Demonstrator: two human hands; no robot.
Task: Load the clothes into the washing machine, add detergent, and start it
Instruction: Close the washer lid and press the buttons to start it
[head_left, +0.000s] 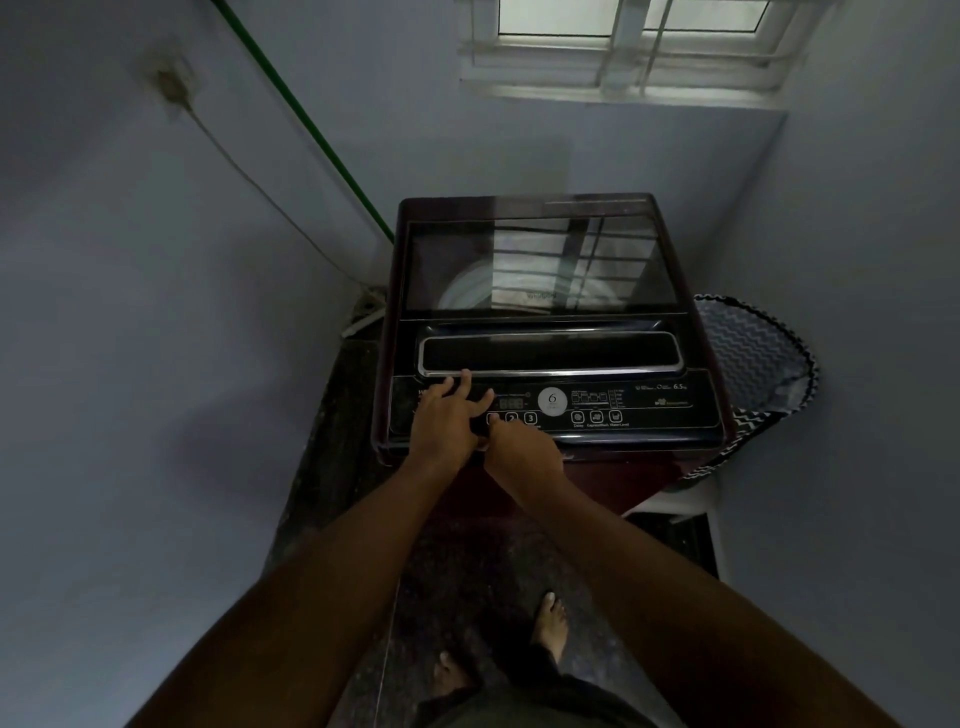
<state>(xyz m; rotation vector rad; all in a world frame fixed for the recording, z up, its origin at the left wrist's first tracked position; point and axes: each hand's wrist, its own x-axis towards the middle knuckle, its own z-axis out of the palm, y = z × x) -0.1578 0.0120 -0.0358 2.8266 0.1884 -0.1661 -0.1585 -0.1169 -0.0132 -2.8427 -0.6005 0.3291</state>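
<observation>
A dark maroon top-loading washing machine (550, 208) stands in the corner with its glass lid (535, 265) shut. Its control panel (649, 410) runs along the front edge. My left hand (447, 415) lies on the panel's left part with fingers spread, the fingertips reaching the lid's chrome handle (571, 371). My right hand (519, 452) is beside it, a finger stretched onto a button at the numbered keys (521, 418). No clothes or detergent are visible; the drum shows only dimly through the glass.
A chevron-patterned laundry basket (753, 353) stands to the machine's right on a white stool. A green pipe (306, 124) and a cable run down the left wall. A barred window (623, 47) is above. My bare feet stand on the dark floor.
</observation>
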